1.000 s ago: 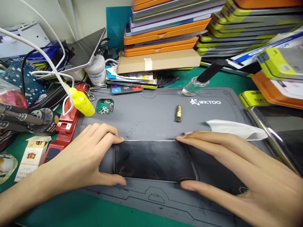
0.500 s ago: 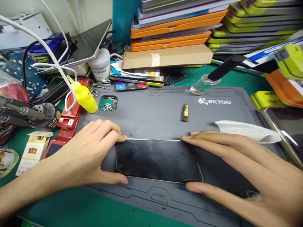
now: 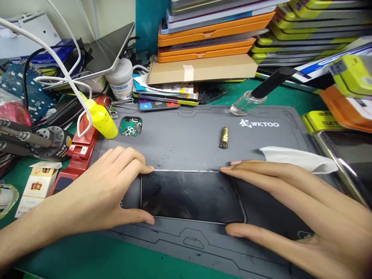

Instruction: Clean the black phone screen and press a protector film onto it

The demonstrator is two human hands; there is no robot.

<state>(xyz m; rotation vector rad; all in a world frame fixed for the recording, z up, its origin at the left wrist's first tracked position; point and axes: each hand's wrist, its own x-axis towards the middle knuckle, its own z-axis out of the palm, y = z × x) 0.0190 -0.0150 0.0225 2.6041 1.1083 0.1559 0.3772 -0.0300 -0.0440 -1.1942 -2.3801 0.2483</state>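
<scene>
A black phone (image 3: 192, 195) lies screen up on the grey work mat (image 3: 188, 135), near its front edge. My left hand (image 3: 99, 193) grips the phone's left end, fingers on the far edge and thumb on the near edge. My right hand (image 3: 290, 205) grips the right end the same way, fingers stretched along the far edge and thumb at the near edge. Both hands rest on the mat.
A small brass brush (image 3: 224, 137) and a white cloth (image 3: 299, 159) lie on the mat. A glass bottle (image 3: 247, 102), a yellow bottle (image 3: 100, 118), a red tool (image 3: 80, 151), soldering handles (image 3: 26, 137) and stacks of orange and yellow boxes (image 3: 215, 35) surround it.
Both hands keep the same hold on the phone. Only the view has shifted slightly; the phone stays in place on the mat.
</scene>
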